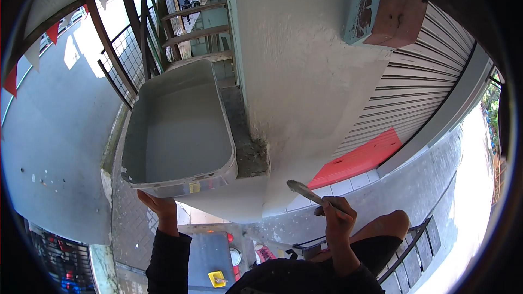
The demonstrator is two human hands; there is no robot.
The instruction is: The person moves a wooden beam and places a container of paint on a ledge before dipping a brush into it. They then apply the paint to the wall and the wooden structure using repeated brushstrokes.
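A large rectangular plastic tub (185,130) with grey liquid inside rests partly on a rough concrete ledge (248,155) beside a pale wall. My left hand (158,206) is under the tub's near left corner, its fingers partly hidden by the tub. In my right hand (338,219) is a brush (302,189), its dirty bristle end pointing up and left toward the wall. The fingers are closed around its handle. The brush is to the right of the tub and apart from it.
Wooden stairs (196,38) and dark railings stand beyond the tub. A peeling beam end (395,16) juts out at the top right, above a shutter (408,87) with a red panel. Far below are a yellow container (217,279) and a bench (417,253).
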